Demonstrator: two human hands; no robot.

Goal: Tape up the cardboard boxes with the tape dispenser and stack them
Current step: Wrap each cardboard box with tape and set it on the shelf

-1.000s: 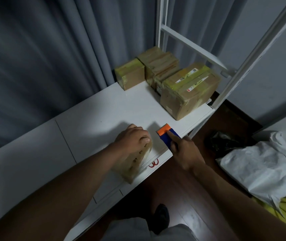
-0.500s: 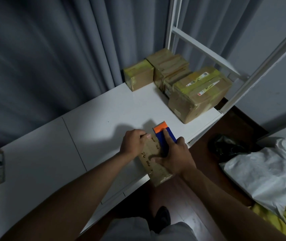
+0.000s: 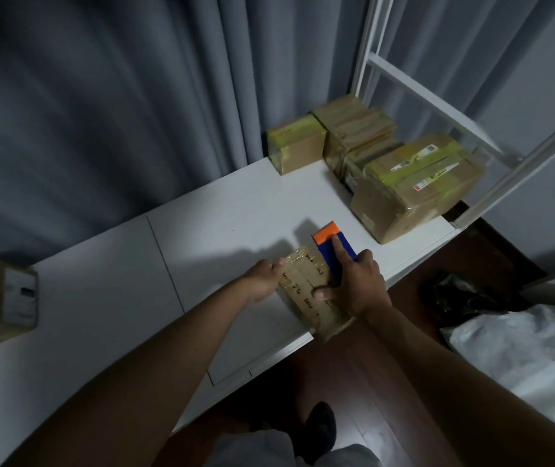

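Dispenser [image 3: 333, 254] now brought onto the box [image 3: 310, 291] at the counter [image 3: 202, 230] edge, gripped in right hand [image 3: 353, 288]; a second ago beside it. Left hand [image 3: 262, 278] clasping box's far side. Taping looks begun; stacking by far boxes [image 3: 404, 183] still ahead.

Bare forearms [image 3: 168, 358]; grey trousers [image 3: 252, 448]; dark shoe [image 3: 320, 423].
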